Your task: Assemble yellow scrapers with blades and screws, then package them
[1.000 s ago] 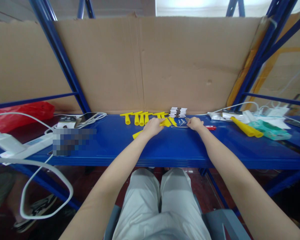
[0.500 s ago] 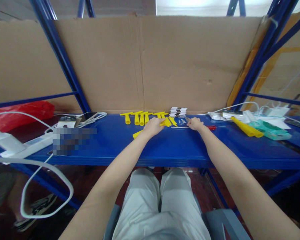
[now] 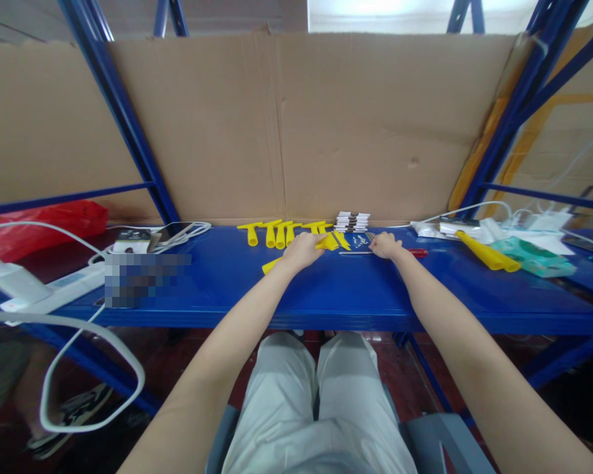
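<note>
My left hand [image 3: 305, 250] is closed round a yellow plastic tool [image 3: 329, 242] with a flared end that points right. Another yellow strip [image 3: 343, 241] shows just beyond it. My right hand [image 3: 385, 245] has its fingers curled together at the right edge of a blue piece with white lettering [image 3: 358, 241]; what the fingers pinch is hidden. A screwdriver [image 3: 418, 253] with a red handle lies on the table, passing beneath or beside my right hand. One more yellow piece [image 3: 271, 265] lies partly hidden behind my left wrist.
Several yellow T-shaped tools [image 3: 252, 234] line the back of the blue table [image 3: 227, 283]. Behind my hands is a stack of white packets [image 3: 352, 221]. A yellow tool [image 3: 489, 253] and green packaging [image 3: 534, 257] lie at right. White cables and a power strip [image 3: 69, 289] occupy the left.
</note>
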Demonstrator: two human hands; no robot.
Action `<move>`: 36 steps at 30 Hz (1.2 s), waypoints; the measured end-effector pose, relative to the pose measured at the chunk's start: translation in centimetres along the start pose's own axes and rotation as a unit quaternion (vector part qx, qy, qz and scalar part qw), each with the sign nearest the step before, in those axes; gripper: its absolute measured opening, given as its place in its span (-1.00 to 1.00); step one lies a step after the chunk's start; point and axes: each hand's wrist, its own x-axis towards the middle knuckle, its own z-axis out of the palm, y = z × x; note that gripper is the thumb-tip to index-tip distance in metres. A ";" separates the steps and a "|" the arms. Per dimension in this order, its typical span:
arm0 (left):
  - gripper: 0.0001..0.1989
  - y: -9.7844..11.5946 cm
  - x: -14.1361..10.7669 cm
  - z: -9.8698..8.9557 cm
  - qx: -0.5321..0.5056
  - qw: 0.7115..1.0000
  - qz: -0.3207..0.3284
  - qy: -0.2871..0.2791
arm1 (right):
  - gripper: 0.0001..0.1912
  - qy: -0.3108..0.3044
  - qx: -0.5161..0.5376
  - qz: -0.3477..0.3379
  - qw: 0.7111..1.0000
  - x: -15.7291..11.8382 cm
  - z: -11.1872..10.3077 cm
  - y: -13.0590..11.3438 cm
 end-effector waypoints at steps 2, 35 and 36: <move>-0.55 -0.3 0.1 0.0 -0.015 1.000 -0.003 0.011 | -0.78 -0.021 -0.011 0.020 1.000 -0.3 -0.3 -0.3; -0.78 -0.6 0.8 -0.1 -0.660 0.685 -0.273 -0.145 | -0.87 0.110 0.175 -0.221 0.953 -0.7 0.2 -4.2; -0.78 -0.6 0.8 0.0 -0.656 0.683 -0.281 -0.154 | -0.86 0.110 0.200 -0.243 0.943 -0.8 0.3 -4.4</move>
